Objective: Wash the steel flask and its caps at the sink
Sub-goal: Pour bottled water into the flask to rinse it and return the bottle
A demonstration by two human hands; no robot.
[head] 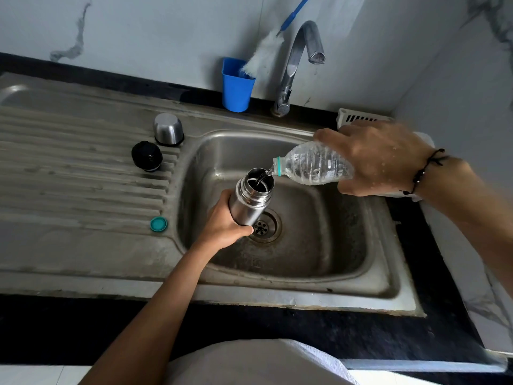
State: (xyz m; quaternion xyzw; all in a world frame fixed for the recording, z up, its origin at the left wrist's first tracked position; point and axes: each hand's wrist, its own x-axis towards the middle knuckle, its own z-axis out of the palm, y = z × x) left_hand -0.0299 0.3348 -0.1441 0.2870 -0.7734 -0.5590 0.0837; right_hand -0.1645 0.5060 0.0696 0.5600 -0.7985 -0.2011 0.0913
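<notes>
Steel flask (249, 196) takes water from a plastic bottle (316, 167) over the sink basin (319, 245).

Left hand (226, 222) has its fingers wrapped round the flask's lower body, holding it tilted above the drain (262, 226), mouth open; right hand (380, 159) has its fingers clamped on the tipped bottle, whose neck sits just beside the flask's rim as a thin stream runs in. Both caps wait on the ribbed drainboard (83, 168): the steel cup cap (168, 129) upside down, the black stopper (147, 156) near it, and the bottle's teal lid (158, 224) at the basin's edge. A bottle brush (263, 52) stands in a blue cup (237, 88) by the tap (298, 59). Likely risks: the narrow stream missing the tilted mouth and splashing, or the wet flask slipping through the grip into the basin.
</notes>
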